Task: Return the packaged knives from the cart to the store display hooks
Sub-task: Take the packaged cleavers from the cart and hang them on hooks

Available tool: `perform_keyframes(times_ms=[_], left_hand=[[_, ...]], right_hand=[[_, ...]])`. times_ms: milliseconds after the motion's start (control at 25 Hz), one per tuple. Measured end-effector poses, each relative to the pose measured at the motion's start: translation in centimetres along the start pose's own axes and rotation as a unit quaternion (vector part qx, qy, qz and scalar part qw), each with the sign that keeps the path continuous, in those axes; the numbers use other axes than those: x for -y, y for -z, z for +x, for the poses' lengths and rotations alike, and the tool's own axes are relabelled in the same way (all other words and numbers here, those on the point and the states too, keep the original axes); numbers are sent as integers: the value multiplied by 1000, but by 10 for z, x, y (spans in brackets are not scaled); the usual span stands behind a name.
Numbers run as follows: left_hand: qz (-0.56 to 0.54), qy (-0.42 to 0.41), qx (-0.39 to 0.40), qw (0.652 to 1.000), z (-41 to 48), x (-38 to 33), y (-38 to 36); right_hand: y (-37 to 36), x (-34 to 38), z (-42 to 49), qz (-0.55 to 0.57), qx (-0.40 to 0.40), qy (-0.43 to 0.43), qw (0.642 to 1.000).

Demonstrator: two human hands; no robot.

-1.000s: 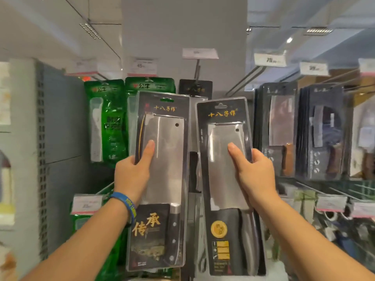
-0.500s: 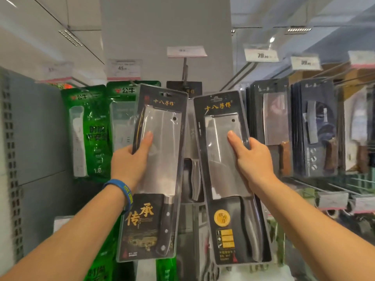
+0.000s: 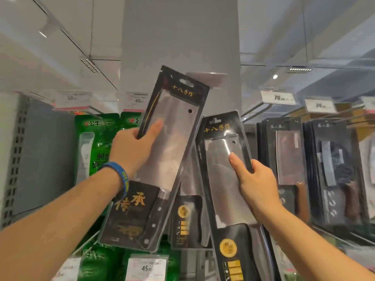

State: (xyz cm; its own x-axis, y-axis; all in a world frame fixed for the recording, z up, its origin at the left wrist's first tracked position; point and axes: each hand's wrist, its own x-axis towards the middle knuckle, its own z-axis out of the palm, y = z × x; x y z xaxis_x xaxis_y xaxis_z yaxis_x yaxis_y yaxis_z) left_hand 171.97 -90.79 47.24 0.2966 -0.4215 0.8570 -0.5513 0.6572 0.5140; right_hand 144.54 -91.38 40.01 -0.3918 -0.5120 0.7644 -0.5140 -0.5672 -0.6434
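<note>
My left hand [image 3: 133, 148] grips a packaged cleaver with a black riveted handle [image 3: 162, 159], raised high and tilted to the right, its hang hole just left of a price tag [image 3: 206, 78] at a hook's tip. My right hand [image 3: 255, 183] grips a second packaged cleaver with a gold round sticker [image 3: 225, 179], held lower and leaning left. Between the two packs a third black knife pack [image 3: 188, 216] hangs on the display.
Green packaged goods [image 3: 95, 151] hang at the left beside a grey perforated upright [image 3: 16, 159]. Dark knife packs [image 3: 288, 159] fill the hooks at the right under price tags [image 3: 278, 97]. A white pillar [image 3: 180, 37] rises behind. More price tags [image 3: 145, 267] sit low.
My left hand has lifted its cleaver pack up and tilted it right toward the top hook. The right-hand pack stays lower. The camera has tipped upward.
</note>
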Motion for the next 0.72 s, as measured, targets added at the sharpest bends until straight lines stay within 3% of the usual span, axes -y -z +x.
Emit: perform_keyframes(times_ms=[280, 520, 720], left_hand=[[48, -26, 3, 998, 35, -4, 14], [77, -39, -2, 996, 46, -7, 26], [79, -35, 8, 996, 45, -9, 27]], right_hand=[[-25, 35, 18, 44, -19, 25, 999], [-44, 27, 12, 57, 27, -55, 997], [-39, 35, 10, 82, 16, -29, 996]])
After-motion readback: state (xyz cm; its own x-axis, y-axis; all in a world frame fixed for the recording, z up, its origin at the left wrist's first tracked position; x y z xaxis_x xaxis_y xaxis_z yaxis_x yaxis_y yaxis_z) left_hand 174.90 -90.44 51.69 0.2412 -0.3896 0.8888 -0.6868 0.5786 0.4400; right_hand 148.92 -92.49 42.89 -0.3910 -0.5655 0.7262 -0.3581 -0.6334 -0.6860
